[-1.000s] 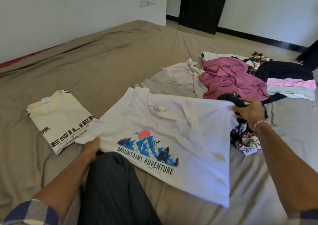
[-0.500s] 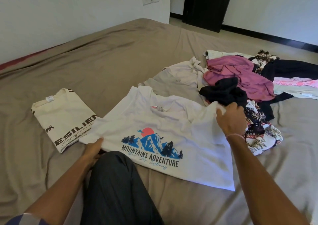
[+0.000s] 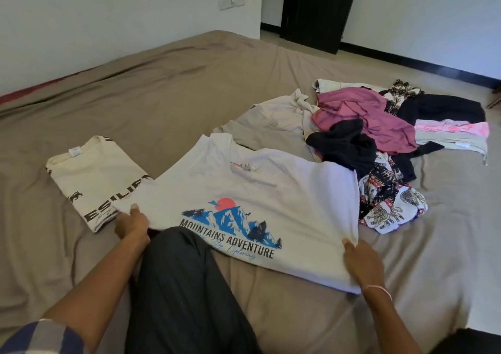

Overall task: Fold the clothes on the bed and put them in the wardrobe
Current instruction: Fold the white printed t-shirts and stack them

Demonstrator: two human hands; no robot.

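- The white T-shirt (image 3: 257,191) lies spread on the bed (image 3: 162,96), print side up, directly in front of the person. The print shows blue mountains, a red sun and the words "MOUNTAINS ADVENTURE".
- The left hand (image 3: 132,225) grips the left edge of the shirt, with the thumb on top of the cloth and the fingers curled under it.
- The right hand (image 3: 362,263) holds the right edge near the lower corner. Its fingers seem to be tucked under the cloth, but this part is hard to see. A thin bracelet (image 3: 379,288) is on this wrist.
- The lower hem of the shirt lies over the person's knee in dark trousers (image 3: 179,286).
- A folded cream T-shirt (image 3: 95,175) with dark letters lies to the left, and the white shirt covers its right corner.
- To the right and behind is a loose pile of unfolded clothes: a beige garment (image 3: 271,120), a mauve garment (image 3: 360,115), a black garment (image 3: 344,142) touching the white shirt's upper right corner, and a patterned cloth (image 3: 390,204) just beside its right edge.
- A pink and grey piece (image 3: 452,134) lies at the far right of the pile.
- A dark door (image 3: 317,7) stands beyond the bed, and a wall switch (image 3: 231,1) is to its left.
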